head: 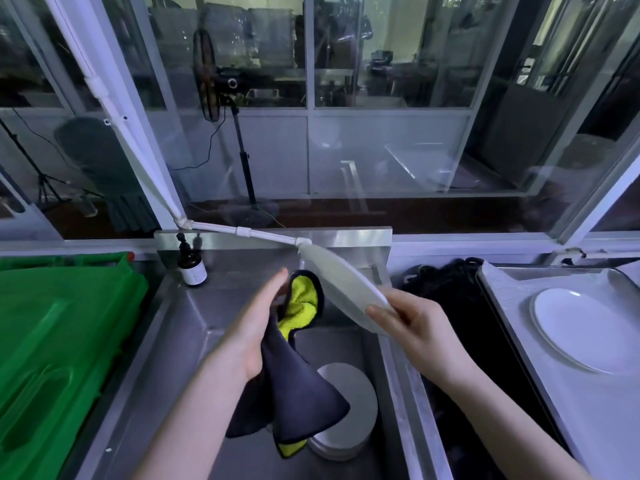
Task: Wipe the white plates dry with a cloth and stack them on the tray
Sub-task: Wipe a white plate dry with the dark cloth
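Far left: green plastic bin lid [52,334], filling that side of the worktop. Next to it, a brown pump bottle [191,268] stands upright on the back-left corner of the steel sink [194,323]. A white pipe [242,232] runs along the back ledge toward the middle.

left hand [256,327]: over the sink with its fingers [277,282] mostly extended, pointing up and away. It holds the cloth [298,393] on the palm side; the thumb is hidden, so I can't tell the exact grip. The cloth is dark grey outside and yellow inside. Most of it hangs down below the hand, and the yellow upper fold sits right against the left face of the held plate [346,292].

The held plate is white, in the air above the sink, steeply tilted and seen nearly edge-on. Its far end is up near the pipe end, its near end in the right hand [412,327]. That hand pinches the near rim, thumb on the upper face and fingers curled underneath.

Below, on the sink floor: stacked plates [353,410], lying flat and partly covered by the hanging cloth.

Right of the sink is a dark black mass [467,323]; can't tell what it is.

Far right: tray [519,358] with one white plate on tray [581,327], lying flat, well apart from the held one.
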`<state>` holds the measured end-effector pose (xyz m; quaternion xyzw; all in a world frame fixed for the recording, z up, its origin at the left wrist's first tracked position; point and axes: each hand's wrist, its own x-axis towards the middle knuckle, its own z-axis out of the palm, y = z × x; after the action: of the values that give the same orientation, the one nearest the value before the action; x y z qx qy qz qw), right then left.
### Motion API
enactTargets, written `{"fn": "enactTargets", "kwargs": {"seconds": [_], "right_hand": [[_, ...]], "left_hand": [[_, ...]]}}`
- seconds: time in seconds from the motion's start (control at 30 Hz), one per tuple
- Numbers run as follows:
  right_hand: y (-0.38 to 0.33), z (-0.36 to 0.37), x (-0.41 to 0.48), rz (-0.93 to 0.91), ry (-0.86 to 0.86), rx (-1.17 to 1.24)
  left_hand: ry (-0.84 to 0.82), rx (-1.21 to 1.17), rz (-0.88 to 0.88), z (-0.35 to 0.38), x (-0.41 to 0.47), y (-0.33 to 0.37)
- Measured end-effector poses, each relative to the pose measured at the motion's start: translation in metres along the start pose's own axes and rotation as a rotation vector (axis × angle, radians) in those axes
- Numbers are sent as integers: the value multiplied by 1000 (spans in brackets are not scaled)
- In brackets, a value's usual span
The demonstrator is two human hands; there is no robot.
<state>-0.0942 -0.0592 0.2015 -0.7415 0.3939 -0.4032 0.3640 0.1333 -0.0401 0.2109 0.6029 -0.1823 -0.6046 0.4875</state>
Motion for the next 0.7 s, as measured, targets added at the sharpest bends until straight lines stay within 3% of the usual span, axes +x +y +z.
{"fn": "enactTargets", "kwargs": {"seconds": [0.17,0.4,0.7], "right_hand": [[4,-17,-16,-312,-145,-416],[16,-40,-39,-549,-194,-735],[28,-50,-64,-424,2,-841]], "left_hand": [[-131,-90,93,5,-10,-7],[46,180,165,35,-18,-31],[267,104,173,74,0,-57]]}}
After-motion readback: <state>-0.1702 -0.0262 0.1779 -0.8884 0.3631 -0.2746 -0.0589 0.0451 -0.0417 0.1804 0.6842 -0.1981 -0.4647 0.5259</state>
